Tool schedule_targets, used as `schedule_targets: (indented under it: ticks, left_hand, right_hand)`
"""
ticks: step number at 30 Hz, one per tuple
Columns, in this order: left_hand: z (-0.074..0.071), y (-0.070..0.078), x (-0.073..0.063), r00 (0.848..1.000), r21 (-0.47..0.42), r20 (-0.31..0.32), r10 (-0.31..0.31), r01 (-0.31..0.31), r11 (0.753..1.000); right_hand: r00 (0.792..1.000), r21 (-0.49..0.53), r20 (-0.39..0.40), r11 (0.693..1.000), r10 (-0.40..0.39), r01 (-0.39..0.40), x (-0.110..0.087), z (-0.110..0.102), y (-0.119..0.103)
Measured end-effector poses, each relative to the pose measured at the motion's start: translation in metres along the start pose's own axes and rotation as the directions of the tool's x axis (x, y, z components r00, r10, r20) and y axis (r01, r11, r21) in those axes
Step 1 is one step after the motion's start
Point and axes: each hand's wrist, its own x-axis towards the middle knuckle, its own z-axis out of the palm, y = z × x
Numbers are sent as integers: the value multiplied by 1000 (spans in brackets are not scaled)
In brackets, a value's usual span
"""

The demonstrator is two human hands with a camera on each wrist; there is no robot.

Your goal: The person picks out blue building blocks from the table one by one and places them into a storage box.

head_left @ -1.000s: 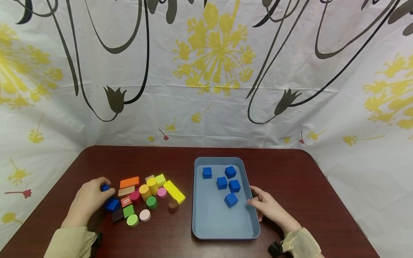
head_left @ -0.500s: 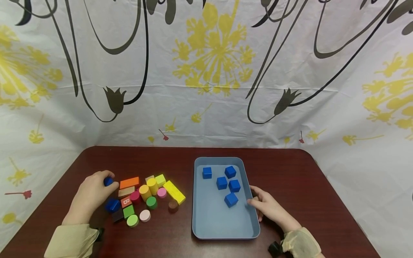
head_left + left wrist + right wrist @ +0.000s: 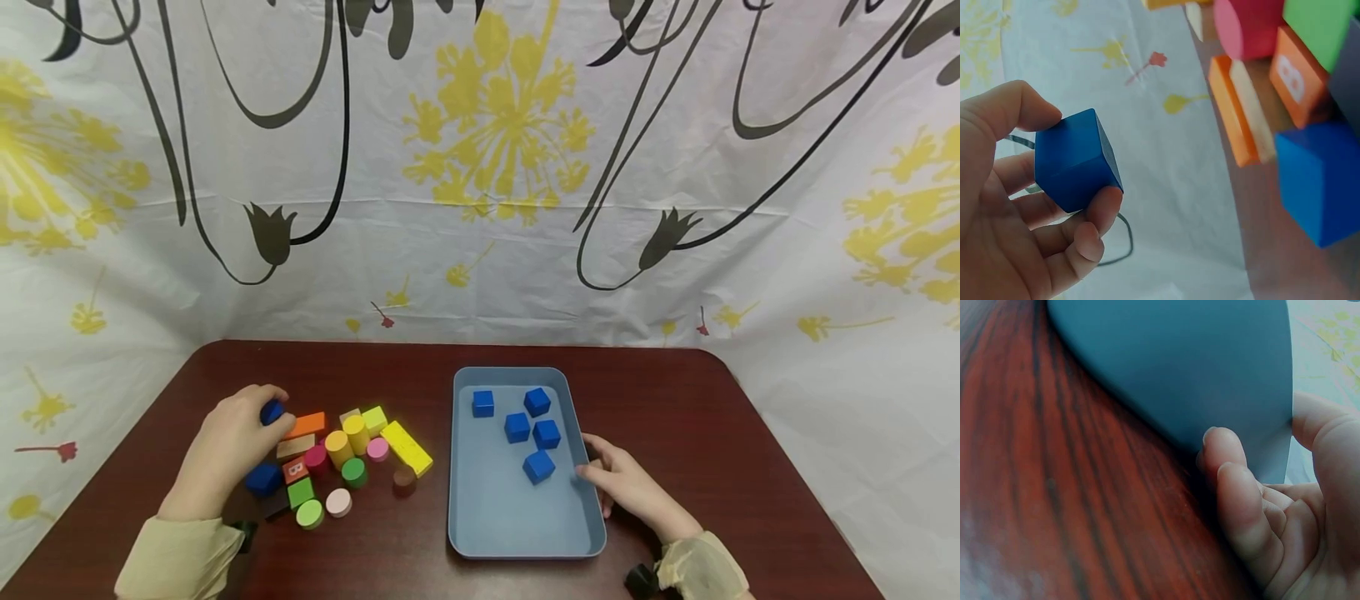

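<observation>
My left hand (image 3: 225, 446) pinches a blue cube (image 3: 1075, 159) between thumb and fingers, raised above the far left of a block pile. Another blue block (image 3: 264, 480) lies below that hand, beside an orange-red block with a letter B (image 3: 1297, 78). A grey-blue tray (image 3: 525, 529) stands right of the pile with several blue cubes (image 3: 538, 467) in its upper and middle part. At the tray's right side my right hand (image 3: 630, 479) grips the wall, its thumb over the rim and its fingers (image 3: 1241, 500) against the outside.
The pile holds an orange block (image 3: 306, 425), a long yellow block (image 3: 407, 448), a green cylinder (image 3: 354, 472), a brown cylinder (image 3: 404, 481) and several more. All stand on a dark red-brown table (image 3: 375, 550). A patterned white sheet (image 3: 465, 275) hangs behind.
My left hand has lifted the blue cube and carried it up and to the right, toward the orange block. The right hand and the tray stay where they were.
</observation>
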Motion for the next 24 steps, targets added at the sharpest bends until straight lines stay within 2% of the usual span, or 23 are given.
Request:
schedule_targets:
  ticks: [6,24]
  left_hand:
    - [-2,15,1,998,-21,-18,57,-57,998]
    - [-5,69,7,984,-53,-68,167,-171,984]
  right_hand:
    - [1000,3,-2,1000,-6,6,0,0,1]
    - [1000,7,-1,1000,5,-5,1,-1,3]
